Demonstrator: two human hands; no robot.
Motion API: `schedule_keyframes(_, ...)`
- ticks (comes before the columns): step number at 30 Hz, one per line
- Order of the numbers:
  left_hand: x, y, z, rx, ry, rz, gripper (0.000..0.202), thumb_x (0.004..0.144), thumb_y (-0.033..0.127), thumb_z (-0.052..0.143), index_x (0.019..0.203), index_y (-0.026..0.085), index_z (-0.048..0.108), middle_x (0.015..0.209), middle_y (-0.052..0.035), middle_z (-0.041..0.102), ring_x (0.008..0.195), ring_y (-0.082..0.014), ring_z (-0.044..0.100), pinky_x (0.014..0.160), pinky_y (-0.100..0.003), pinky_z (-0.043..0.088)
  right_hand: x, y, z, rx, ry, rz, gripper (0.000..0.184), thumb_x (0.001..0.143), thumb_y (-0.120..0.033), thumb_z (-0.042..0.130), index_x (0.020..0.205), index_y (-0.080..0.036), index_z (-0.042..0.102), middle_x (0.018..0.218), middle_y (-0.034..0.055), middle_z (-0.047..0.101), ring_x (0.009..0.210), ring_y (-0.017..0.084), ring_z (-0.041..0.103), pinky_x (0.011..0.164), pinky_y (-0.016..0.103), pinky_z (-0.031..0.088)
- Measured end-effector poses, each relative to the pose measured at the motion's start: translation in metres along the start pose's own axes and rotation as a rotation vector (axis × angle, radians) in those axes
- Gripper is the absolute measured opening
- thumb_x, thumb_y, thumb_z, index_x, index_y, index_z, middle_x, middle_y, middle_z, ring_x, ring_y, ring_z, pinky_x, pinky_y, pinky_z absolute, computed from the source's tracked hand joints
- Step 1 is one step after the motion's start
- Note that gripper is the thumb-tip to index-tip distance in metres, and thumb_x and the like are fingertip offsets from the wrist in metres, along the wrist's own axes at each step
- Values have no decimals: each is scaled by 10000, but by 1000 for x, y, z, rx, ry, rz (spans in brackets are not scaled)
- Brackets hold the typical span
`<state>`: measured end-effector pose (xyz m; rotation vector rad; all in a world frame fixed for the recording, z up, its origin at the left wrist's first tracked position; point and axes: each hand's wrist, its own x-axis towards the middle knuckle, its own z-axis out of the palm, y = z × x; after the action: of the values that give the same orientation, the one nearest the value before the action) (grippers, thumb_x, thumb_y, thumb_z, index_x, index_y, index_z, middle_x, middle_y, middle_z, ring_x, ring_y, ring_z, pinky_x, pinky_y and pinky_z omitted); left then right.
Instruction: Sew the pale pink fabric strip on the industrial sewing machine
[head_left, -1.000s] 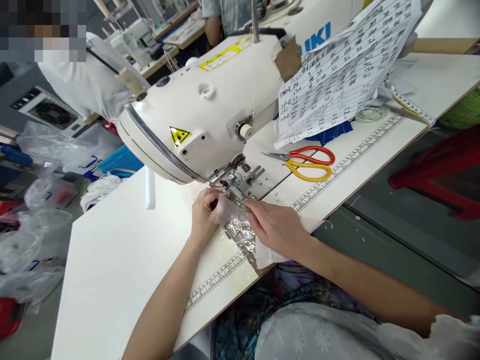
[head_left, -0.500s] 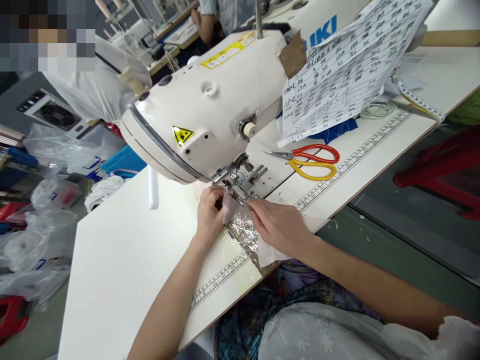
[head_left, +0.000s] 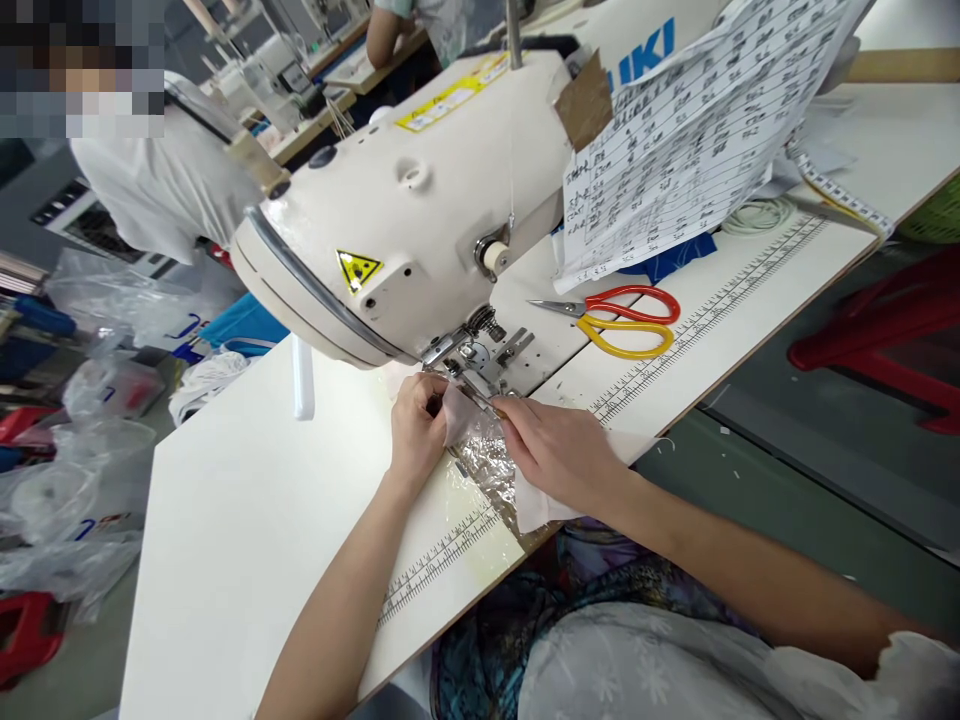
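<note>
By the machine (head_left: 390,220), fingers (head_left: 421,386) pinch cloth (head_left: 534,507); its length slants toward the wearer (head_left: 622,660).

White table (head_left: 225,540) with sewing machine (head_left: 420,225), scissors (head_left: 576,309), blue cloth (head_left: 681,260), coiled cord (head_left: 750,220).

A red stool (head_left: 896,325) stands near the white table (head_left: 225,540) above grey-green floor (head_left: 697,480).
</note>
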<state>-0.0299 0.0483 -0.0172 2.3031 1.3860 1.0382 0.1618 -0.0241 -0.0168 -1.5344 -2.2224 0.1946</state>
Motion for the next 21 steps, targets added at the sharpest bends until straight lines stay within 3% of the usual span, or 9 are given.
schedule_keyframes(6, 1, -4, 1, 257, 71, 368, 52, 925, 191, 574, 873, 198, 567, 884, -69, 649, 852, -200, 580, 719, -339, 505, 2, -4, -2, -66, -36, 22, 320, 1032, -205, 342, 1274, -158, 546, 1039, 70, 709, 802, 172, 675, 555, 280, 361)
schedule_keyframes(9, 1, -1, 1, 343, 60, 469, 14, 926, 176, 577, 921, 189, 579, 900, -84, 655, 841, -210, 564, 711, -342, 511, 0, -5, -4, -86, -49, 25, 312, 1032, -195, 355, 1274, -153, 546, 1038, 76, 705, 821, 175, 668, 575, 280, 372)
schedule_keyframes(17, 2, 4, -3, 245, -84, 365, 90, 952, 236, 542, 908, 190, 606, 931, -85, 652, 891, -210, 580, 767, -363, 539, -5, -5, -1, -118, 26, 13, 322, 1011, -181, 399, 1295, -116, 536, 986, 97, 713, 778, 184, 663, 542, 289, 370)
schedule_keyframes(21, 1, 5, -11, 194, -173, 381, 136, 965, 226, 501, 954, 178, 628, 983, -104, 640, 912, -217, 590, 765, -380, 554, -25, 0, -9, 37, 87, 14, 252, 970, -135, 409, 1137, -130, 597, 877, 64, 713, 700, 178, 657, 510, 276, 360)
